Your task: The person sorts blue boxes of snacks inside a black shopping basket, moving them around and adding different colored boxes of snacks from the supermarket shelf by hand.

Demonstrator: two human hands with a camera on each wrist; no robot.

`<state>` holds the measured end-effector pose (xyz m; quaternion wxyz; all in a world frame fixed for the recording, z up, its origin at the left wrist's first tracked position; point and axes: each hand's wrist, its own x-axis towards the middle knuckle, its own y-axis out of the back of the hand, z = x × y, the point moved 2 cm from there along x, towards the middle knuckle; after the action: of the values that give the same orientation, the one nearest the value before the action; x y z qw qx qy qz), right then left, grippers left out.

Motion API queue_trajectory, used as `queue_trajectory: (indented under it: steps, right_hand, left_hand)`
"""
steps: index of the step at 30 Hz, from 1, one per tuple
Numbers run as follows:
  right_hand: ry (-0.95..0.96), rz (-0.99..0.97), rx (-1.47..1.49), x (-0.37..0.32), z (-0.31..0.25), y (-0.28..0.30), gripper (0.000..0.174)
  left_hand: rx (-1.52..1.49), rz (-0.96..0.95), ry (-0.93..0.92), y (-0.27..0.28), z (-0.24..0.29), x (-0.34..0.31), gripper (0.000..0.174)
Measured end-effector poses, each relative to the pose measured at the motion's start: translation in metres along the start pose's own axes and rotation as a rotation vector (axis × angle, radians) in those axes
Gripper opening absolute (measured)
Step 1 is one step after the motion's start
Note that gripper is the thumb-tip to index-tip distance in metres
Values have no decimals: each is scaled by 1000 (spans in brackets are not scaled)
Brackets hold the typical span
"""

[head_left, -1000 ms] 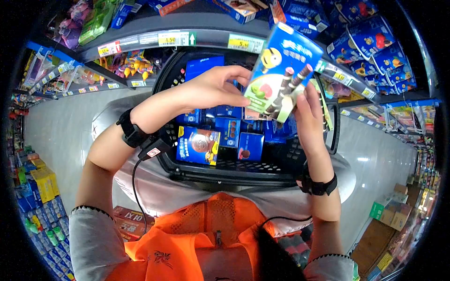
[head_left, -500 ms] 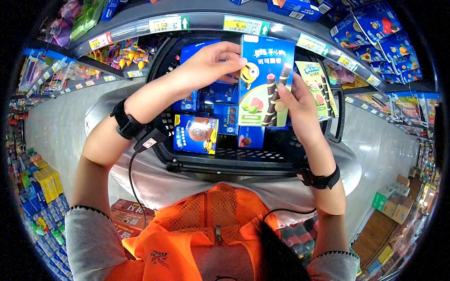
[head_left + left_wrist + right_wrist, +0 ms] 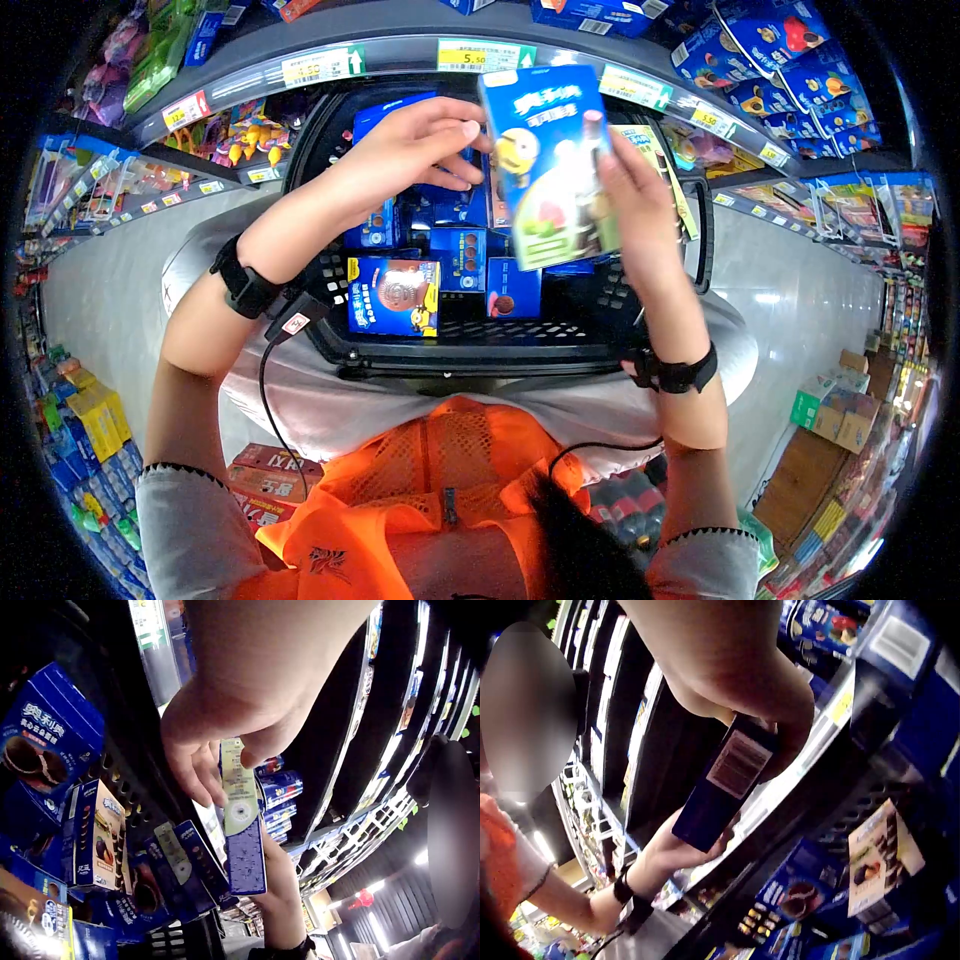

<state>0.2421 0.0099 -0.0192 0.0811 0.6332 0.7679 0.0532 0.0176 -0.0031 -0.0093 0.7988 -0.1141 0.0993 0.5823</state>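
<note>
My right hand (image 3: 640, 205) grips a blue wafer-roll box (image 3: 535, 190) by its right side, above the basket. A cartoon figure and dark rolls show on its front, slightly blurred. In the left wrist view the narrow printed side of the box (image 3: 244, 825) faces the camera; the right wrist view shows its barcode end (image 3: 727, 776). My left hand (image 3: 420, 145) is at the box's left edge, fingers loosely bent and spread, fingertips close to the edge. Below, the black shopping basket (image 3: 450, 365) holds several blue cookie boxes, including one with a large cookie picture (image 3: 395, 295).
A pale green box (image 3: 680, 185) stands at the basket's right side. Ahead runs a shelf edge with price labels (image 3: 487, 55), with blue packs (image 3: 790, 80) at the upper right. Cardboard boxes (image 3: 835, 410) lie on the floor at right, and a red carton (image 3: 270, 480) at lower left.
The box went from tilted over the basket's right part to nearly upright, front toward me. My left hand moved off its lower left corner to beside its upper left edge. The right hand kept hold.
</note>
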Motion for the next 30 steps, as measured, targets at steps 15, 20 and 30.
queue_trajectory:
  steps: [15,20,30]
  right_hand:
    - [-226,28,-707,35,14,124,32]
    - [-342,-128,-690,39,13,124,37]
    - [-372,-221,-527,34,29,118,59]
  left_hand:
    - [-167,-176,141,-19,-18,12,35]
    - [-328,-137,418,-77,-50,57,47]
    - [-391,-42,347,-157,-33,88,71]
